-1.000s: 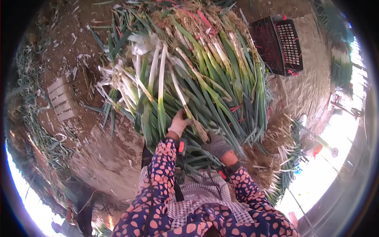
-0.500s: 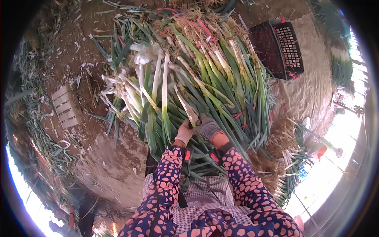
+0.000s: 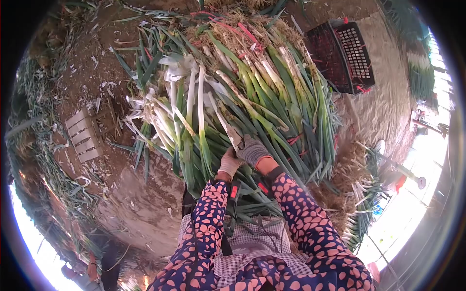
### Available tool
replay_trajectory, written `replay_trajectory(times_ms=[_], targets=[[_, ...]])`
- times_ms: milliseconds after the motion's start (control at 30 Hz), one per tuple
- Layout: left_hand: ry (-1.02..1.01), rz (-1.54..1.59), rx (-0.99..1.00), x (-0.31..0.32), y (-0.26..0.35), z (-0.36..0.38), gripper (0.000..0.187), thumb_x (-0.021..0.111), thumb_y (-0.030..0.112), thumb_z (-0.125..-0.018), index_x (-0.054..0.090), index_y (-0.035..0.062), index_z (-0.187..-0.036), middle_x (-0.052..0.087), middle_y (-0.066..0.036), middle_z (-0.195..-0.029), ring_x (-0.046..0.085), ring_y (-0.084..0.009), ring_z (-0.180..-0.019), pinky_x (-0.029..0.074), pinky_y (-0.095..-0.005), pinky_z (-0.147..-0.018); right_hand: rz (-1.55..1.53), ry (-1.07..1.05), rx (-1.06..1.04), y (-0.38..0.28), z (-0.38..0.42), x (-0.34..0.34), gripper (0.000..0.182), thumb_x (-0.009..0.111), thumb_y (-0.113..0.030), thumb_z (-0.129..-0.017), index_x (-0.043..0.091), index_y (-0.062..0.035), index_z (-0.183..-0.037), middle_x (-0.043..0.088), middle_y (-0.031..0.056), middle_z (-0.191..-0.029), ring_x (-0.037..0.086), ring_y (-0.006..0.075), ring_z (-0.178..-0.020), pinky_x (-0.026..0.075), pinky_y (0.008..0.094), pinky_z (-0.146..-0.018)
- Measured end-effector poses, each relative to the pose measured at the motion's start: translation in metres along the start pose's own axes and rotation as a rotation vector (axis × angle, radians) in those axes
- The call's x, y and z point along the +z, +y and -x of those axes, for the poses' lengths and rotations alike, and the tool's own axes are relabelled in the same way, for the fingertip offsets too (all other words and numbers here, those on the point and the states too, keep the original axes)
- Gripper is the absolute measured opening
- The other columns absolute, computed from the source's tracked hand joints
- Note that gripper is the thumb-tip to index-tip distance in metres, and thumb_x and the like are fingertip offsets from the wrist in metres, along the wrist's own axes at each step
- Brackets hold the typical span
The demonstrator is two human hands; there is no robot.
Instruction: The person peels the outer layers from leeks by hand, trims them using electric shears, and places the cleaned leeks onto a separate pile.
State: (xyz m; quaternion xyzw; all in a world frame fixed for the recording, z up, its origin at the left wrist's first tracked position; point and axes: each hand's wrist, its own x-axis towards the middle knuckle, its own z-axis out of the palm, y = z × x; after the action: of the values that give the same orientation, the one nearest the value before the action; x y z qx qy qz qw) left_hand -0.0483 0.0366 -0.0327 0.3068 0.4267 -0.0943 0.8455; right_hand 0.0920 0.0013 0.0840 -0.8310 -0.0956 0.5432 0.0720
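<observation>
Both gloved hands meet near the middle of the view, at the front of a large heap of long green onions (image 3: pixel 272 106). My left hand (image 3: pixel 229 163) is closed round the stalk of one onion (image 3: pixel 224 121), whose pale end points up and away. Touching it on the right, my right hand (image 3: pixel 254 151) has its fingers curled at the same stalk. Several peeled white onions (image 3: pixel 201 102) lie to the left of the hands, with their green leaves towards me. Roots and red ties show at the heap's far end.
A dark plastic crate (image 3: pixel 335 58) stands at the upper right. A slatted pale piece (image 3: pixel 82 134) lies on the soil at left, with leaf scraps around it. More onions with roots (image 3: pixel 357 194) lie at right. Part of a person (image 3: pixel 92 266) shows at lower left.
The hands stay together at the onion stalk, with the right hand's fingers slightly higher. The whole view has shifted a little.
</observation>
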Motion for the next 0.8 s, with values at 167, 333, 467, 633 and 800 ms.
replay_trajectory(times_ms=[167,333,467,633,800], targets=[[-0.011,-0.006,-0.017,0.0,0.0,-0.003,0.06,0.07,-0.006,-0.066,0.045,-0.0008,-0.12,0.06,-0.008,-0.108,0.058,-0.0184,-0.094,0.048,-0.0297,-0.079,-0.076,0.049,-0.007,-0.004,-0.01,0.002,0.05,0.067,-0.027,-0.068,0.047,-0.0038,-0.107,0.06,0.0234,-0.101,0.057,0.0388,-0.098,0.046,0.0445,-0.082],[0.033,-0.276,0.025,0.005,0.031,0.038,0.052,0.064,-0.007,-0.067,0.048,-0.0013,-0.117,0.059,-0.008,-0.103,0.056,-0.0168,-0.088,0.047,-0.0289,-0.077,-0.279,0.348,-0.122,0.004,-0.032,0.013,0.047,0.068,-0.024,-0.064,0.051,-0.0028,-0.102,0.06,0.0257,-0.095,0.057,0.0392,-0.094,0.047,0.0445,-0.079],[0.459,-0.697,0.24,0.003,0.065,0.066,0.054,0.065,-0.001,-0.067,0.047,0.0028,-0.118,0.059,-0.011,-0.099,0.058,-0.0236,-0.086,0.047,-0.033,-0.076,-0.257,0.103,-0.157,0.032,0.046,0.014,0.048,0.068,-0.026,-0.063,0.052,-0.0035,-0.102,0.061,0.0229,-0.092,0.059,0.0372,-0.089,0.047,0.0423,-0.075],[0.601,-0.935,0.441,0.026,0.08,0.039,0.039,0.063,0.011,-0.07,0.055,0.0037,-0.107,0.06,-0.016,-0.093,0.059,-0.0304,-0.083,0.047,-0.0368,-0.074,-0.338,0.014,-0.01,0.118,0.121,0.049,0.057,0.07,-0.033,-0.065,0.047,-0.005,-0.108,0.06,0.0224,-0.093,0.058,0.0381,-0.089,0.046,0.0425,-0.074],[0.391,-0.786,0.068,0.11,0.059,-0.055,0.045,0.063,0.031,-0.074,0.055,-0.0005,-0.106,0.059,-0.022,-0.104,0.059,-0.0336,-0.092,0.045,-0.038,-0.081,-0.502,0.091,0.104,0.155,0.174,0.054,0.06,0.073,-0.029,-0.065,0.045,-0.005,-0.112,0.059,0.0202,-0.094,0.059,0.0357,-0.088,0.046,0.0405,-0.074]])
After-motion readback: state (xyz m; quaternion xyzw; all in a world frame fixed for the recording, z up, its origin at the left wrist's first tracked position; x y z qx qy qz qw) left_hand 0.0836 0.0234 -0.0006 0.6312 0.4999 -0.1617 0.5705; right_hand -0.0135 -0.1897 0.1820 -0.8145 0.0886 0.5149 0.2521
